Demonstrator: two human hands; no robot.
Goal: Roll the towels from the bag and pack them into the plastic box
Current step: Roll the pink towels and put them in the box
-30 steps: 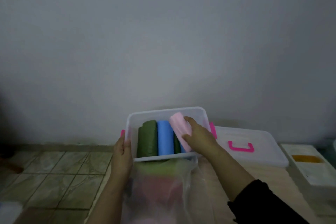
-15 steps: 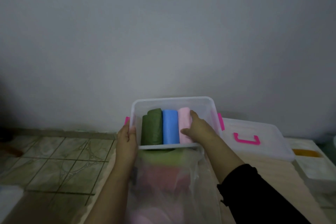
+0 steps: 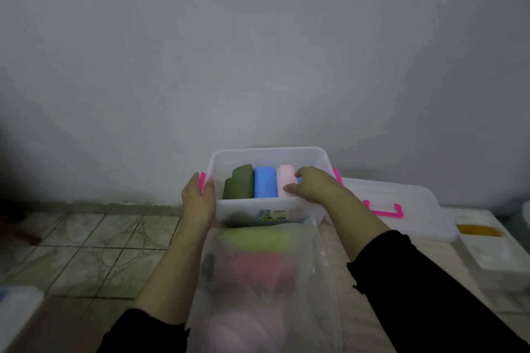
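**Seating the pink roll, with more towels waiting in the bag**

Pressing down into the plastic box (image 3: 269,209), the right hand (image 3: 314,185) rests on the right part of the pink towel roll (image 3: 285,183), fingers loosely bent over it and thumb against its near end; it looks like a settling touch, though whether the fingers truly clasp the roll I cannot tell. The left hand (image 3: 198,199) grips the box's left end, thumb hooked over the rim beside the pink latch (image 3: 202,179), steadying it.

Inside the box three rolls lie side by side, running near to far: a dark green roll (image 3: 239,183) at the left, a blue roll (image 3: 265,183) touching it, then the pink one touching the blue. A sliver of blue shows just right of the pink roll, mostly hidden by the hand. Room appears to remain on the right side.

Just near of the box stands the clear plastic bag (image 3: 266,281), its mouth against the box's near wall, with lime, reddish and pale pink cloth blurred inside. The box lid (image 3: 401,209), with its pink handle, lies to the right.

By my reading, the packing step for this towel is nearly done. The next move calls for letting the roll go without loosening it, then reaching back into the bag for another towel and finding flat space to roll it.
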